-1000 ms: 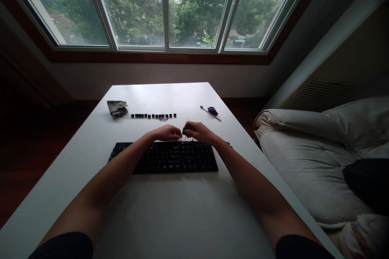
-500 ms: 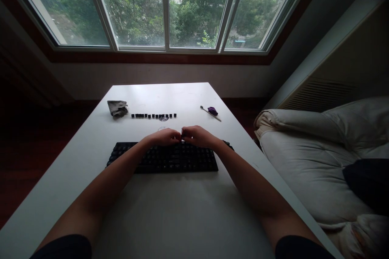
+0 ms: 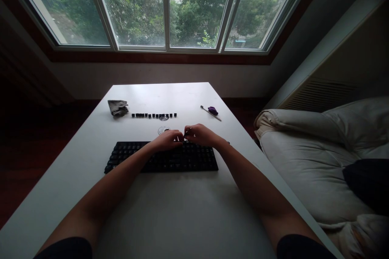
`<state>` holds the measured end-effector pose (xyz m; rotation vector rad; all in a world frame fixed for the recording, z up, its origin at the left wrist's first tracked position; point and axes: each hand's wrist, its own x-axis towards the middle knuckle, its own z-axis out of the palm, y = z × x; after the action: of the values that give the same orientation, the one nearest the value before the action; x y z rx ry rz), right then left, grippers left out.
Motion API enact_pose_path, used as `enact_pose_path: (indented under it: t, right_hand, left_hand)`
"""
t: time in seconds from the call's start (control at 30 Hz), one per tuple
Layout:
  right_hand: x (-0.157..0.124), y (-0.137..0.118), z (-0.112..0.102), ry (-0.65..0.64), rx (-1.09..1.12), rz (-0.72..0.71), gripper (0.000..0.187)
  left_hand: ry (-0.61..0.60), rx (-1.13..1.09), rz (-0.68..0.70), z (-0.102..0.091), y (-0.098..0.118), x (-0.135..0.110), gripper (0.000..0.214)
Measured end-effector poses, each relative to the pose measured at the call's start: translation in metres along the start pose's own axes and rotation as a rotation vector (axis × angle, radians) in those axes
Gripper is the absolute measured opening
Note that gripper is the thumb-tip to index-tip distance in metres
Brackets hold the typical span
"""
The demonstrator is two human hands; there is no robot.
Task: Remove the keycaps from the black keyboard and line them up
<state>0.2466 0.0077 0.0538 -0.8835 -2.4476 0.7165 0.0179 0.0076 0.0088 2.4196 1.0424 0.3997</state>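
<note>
Right hand (image 3: 199, 134) and left hand (image 3: 167, 140) are held curled in the head view, fingertips nearly meeting over the far edge of the black keyboard (image 3: 179, 166); whether anything is pinched cannot be told. Such close work is probably best done with both steadied. Room is offered by the nearer white table (image 3: 182, 210), while reach beyond is bounded by small black pieces (image 3: 146, 115)

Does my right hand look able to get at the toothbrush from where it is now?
Probably yes. The right hand is at the far edge of the keyboard, with only white tabletop showing between it and the toothbrush; the purple bundle lies on the brush's far side.
</note>
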Motion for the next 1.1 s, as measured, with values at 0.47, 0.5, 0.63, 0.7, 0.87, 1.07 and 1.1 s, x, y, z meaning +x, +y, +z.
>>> enact_pose_path:
  t: [0.47, 0.5, 0.63, 0.7, 0.87, 1.07, 1.1]
  right_hand:
    - [-0.003, 0.034, -0.007, 0.101, 0.684, 0.109, 0.025]
    - [-0.003, 0.034, -0.009, 0.102, 0.678, 0.102, 0.025]
    - [-0.002, 0.033, -0.01, 0.096, 0.677, 0.108, 0.023]
    - [0.0, 0.034, -0.007, 0.106, 0.677, 0.113, 0.022]
    - [0.003, 0.034, 0.002, 0.182, 0.586, 0.139, 0.021]
    - [0.005, 0.033, 0.01, 0.247, 0.503, 0.232, 0.022]
    - [0.005, 0.033, 0.011, 0.254, 0.518, 0.259, 0.023]
  left_hand:
    - [0.125, 0.049, -0.018, 0.007, 0.014, -0.001, 0.02]
    - [0.137, 0.028, -0.016, 0.007, 0.014, -0.001, 0.019]
    - [0.18, -0.035, -0.054, 0.007, 0.016, 0.0, 0.017]
    - [0.194, -0.056, -0.07, 0.008, 0.017, 0.001, 0.02]
    - [0.278, -0.09, -0.056, 0.008, 0.018, 0.002, 0.02]
    - [0.351, -0.145, -0.019, 0.01, 0.012, 0.004, 0.017]
    - [0.355, -0.156, -0.018, 0.01, 0.011, 0.004, 0.017]
